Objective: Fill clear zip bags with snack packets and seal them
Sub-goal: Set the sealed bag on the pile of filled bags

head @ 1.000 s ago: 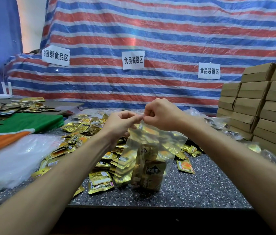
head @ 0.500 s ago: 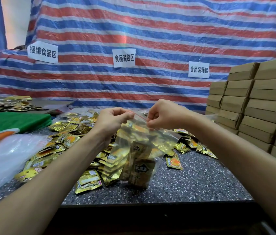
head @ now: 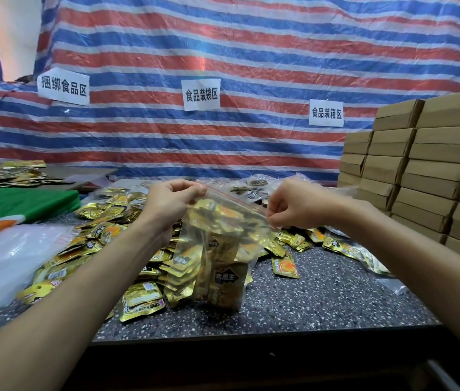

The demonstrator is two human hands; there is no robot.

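Note:
A clear zip bag [head: 217, 249] stuffed with gold snack packets stands upright on the speckled table [head: 322, 300]. My left hand [head: 169, 201] pinches the left end of its red zip strip. The right end of the strip is pinched by my right hand [head: 299, 204], lower than the left. The strip runs taut and slanted between them. A heap of loose gold packets [head: 102, 235] lies behind and left of the bag.
Stacked brown cardboard boxes [head: 426, 176] fill the right side. White plastic bags [head: 6, 263] and a green and orange cloth [head: 20, 204] lie at left. More filled bags [head: 254, 187] sit at the back. A striped tarp with paper signs hangs behind.
My hands started together at the middle of the zip strip and have slid apart to its two ends. The bag stays upright on the table.

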